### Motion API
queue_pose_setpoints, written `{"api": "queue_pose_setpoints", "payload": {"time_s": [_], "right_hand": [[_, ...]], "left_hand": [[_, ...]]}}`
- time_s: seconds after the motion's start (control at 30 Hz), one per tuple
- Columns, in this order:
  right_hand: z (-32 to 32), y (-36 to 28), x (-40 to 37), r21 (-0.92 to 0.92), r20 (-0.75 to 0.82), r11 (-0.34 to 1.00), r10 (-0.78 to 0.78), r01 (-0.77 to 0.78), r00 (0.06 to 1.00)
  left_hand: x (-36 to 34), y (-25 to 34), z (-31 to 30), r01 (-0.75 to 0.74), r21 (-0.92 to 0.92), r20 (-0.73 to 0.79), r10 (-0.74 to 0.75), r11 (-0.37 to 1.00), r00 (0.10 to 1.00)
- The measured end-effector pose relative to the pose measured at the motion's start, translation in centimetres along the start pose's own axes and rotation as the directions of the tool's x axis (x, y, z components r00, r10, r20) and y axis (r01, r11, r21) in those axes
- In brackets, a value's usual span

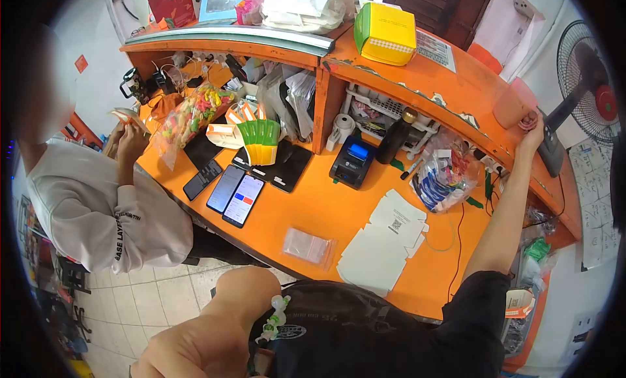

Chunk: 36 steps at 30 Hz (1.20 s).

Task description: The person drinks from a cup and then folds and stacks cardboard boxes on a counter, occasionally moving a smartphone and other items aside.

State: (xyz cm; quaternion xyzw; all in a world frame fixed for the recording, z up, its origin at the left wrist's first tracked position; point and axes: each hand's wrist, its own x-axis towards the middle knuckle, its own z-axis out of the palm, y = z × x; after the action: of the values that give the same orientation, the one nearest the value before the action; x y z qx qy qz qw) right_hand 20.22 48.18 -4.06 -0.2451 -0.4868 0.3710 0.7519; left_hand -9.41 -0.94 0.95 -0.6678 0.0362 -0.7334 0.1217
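My right hand (pixel 533 129) is at the far right on the raised counter, its fingers curled against the lower edge of a translucent pink cup (pixel 514 103). My left arm (pixel 215 326) is bent at the bottom edge, a green and white bead bracelet (pixel 272 319) on it; the fingers of that hand do not show. Flat white die-cut card (pixel 385 238) lies on the orange desk (pixel 326 205), with small clear plastic bags (pixel 306 246) left of it. Several green, yellow and white cartons (pixel 259 136) stand fanned out behind the phones (pixel 242 198).
A person in a light sweatshirt (pixel 117 202) holds something papery at the left. A card terminal (pixel 353 161), black bottle (pixel 396 136) and bag of wrapped items (pixel 443 176) stand along the desk's back. A yellow box (pixel 386 35) and fan (pixel 583 84) are on the upper ledge.
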Motion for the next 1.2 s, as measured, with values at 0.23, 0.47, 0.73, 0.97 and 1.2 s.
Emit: {"api": "queue_pose_setpoints", "payload": {"time_s": [0.23, 0.47, 0.73, 0.97, 1.2], "right_hand": [[0.4, -0.3, -0.4, -0.017, -0.040, 1.000, -0.006, 0.005, 0.999], [-0.4, 0.4, 0.6, 0.060, -0.006, 0.998, 0.016, -0.016, 1.000], [0.2, -0.4, -0.3, 0.015, -0.009, 1.000, 0.004, -0.004, 1.000], [-0.6, 0.4, 0.7, -0.002, 0.006, 1.000, 0.023, -0.023, 1.000], [-0.4, 0.4, 0.6, -0.004, 0.018, 1.000, 0.004, -0.004, 1.000]], "left_hand": [[-0.8, 1.5, -0.9, 0.127, 0.124, 0.079, -0.138, 0.984, 0.987], [-0.1, -0.1, 0.0, 0.049, 0.092, 0.063, -0.055, 0.995, 0.996], [-0.4, -0.3, -0.3, -0.034, 0.054, 0.085, 0.029, 0.998, 0.996], [-0.7, -0.5, 0.2, -0.004, -0.016, 0.034, 0.004, 1.000, 0.999], [0.0, 0.7, -0.3, 0.061, 0.091, 0.160, -0.075, 0.994, 0.984]]}}
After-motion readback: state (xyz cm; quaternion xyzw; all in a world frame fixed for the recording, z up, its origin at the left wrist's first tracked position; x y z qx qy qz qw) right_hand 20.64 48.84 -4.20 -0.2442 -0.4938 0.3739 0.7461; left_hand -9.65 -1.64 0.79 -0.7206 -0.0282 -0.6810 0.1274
